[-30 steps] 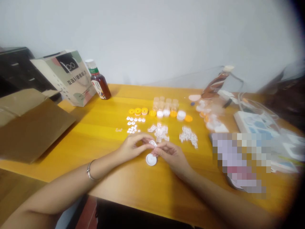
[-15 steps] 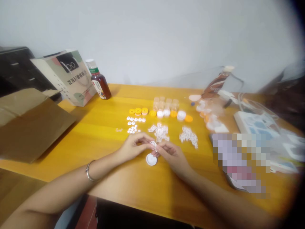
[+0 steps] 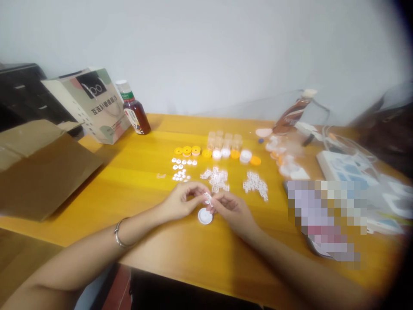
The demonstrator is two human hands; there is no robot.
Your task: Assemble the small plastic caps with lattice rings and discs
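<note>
Silver rings your left wrist as a bracelet, near the front edge of the wooden table. A white round lid lies on the tabletop, just beside the fingers of your right hand. Just beyond the lid, you pinch a small white piece between the thumb and forefinger of your left hand and those of your right; the exact grip of the other fingers cannot be told. At right rests a pixelated flat object, at left an open cardboard box.

Past your hands sit white discs to the left, one pile of white pieces at centre and a second pile to its right. Farther back, yellow and white caps form a row, clear cups just behind several of them. A printed paper bag stands at far left beside a dark red bottle, while a brown bottle occupies the far right before a pale wall.
</note>
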